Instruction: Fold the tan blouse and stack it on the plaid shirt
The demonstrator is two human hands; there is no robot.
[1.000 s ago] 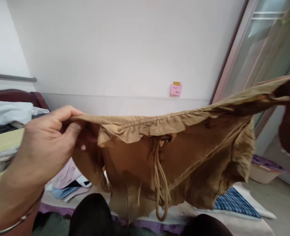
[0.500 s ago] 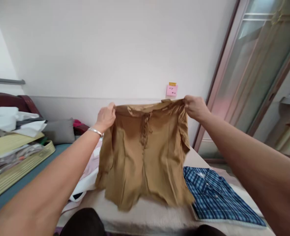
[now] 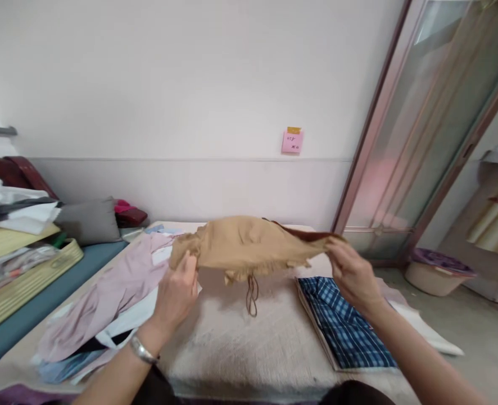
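A tan blouse (image 3: 249,242) is stretched in the air between my two hands, its body billowing away toward the wall. My left hand (image 3: 179,289), with a silver bangle at the wrist, pinches one upper corner of it. At the opposite corner my right hand (image 3: 352,273) has its fingers closed on the cloth. A thin brown drawstring (image 3: 252,295) dangles from the blouse's near edge, above the beige bed cover (image 3: 240,343). Below my right hand lies a folded blue plaid shirt (image 3: 345,332).
A heap of pink, white and blue clothes (image 3: 118,298) lies on the left of the bed. Beyond it are a grey cushion (image 3: 89,220) and a woven tray (image 3: 30,281) with papers. A pink note (image 3: 291,142) hangs on the wall. A bin (image 3: 437,273) stands right, by the sliding door.
Both hands have come down with the blouse. It hung upright with its front facing me; now it is flung out nearly flat toward the wall, drawstring hanging below.
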